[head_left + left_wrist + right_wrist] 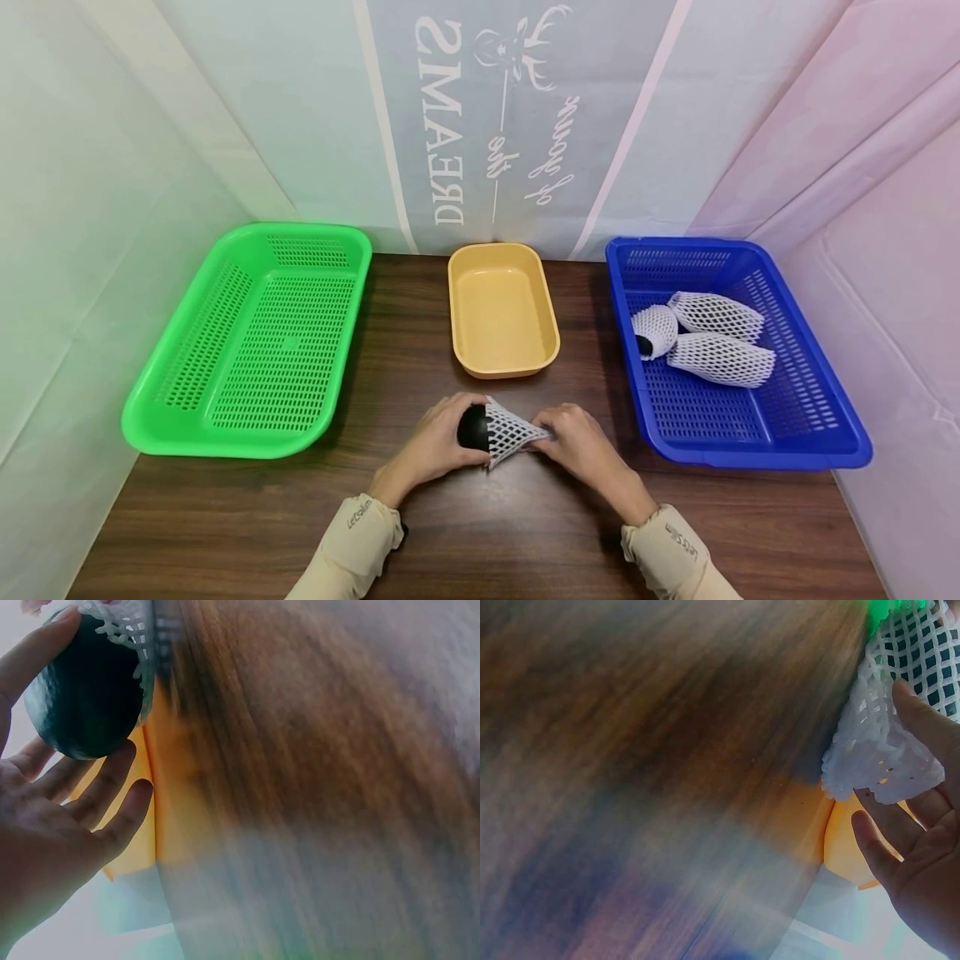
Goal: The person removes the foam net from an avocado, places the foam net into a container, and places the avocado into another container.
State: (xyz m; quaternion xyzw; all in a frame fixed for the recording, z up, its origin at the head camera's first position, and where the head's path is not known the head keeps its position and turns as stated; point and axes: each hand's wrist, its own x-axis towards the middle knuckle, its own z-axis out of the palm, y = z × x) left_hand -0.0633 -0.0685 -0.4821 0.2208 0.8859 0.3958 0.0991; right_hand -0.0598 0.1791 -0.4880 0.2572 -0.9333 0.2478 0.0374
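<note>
Between both hands, low in the middle of the head view, is a smooth, dark green, egg-shaped avocado [472, 428] partly inside a white foam net sleeve [512, 432]. My left hand [442, 437] grips the avocado's bare end, thumb on one side and fingers on the other, as the left wrist view shows the avocado [86, 694] close up. My right hand [573, 442] pinches the narrowed tail of the sleeve. In the right wrist view the thumb lies on the foam net [885, 750], with fingers behind it.
A yellow tray [504, 371] stands just beyond the hands. To the left is a green basket [288, 342] with nothing in it. The blue basket [750, 457] on the right holds several white foam nets [722, 360], one showing a dark end. Cloth walls enclose the wooden table [495, 550].
</note>
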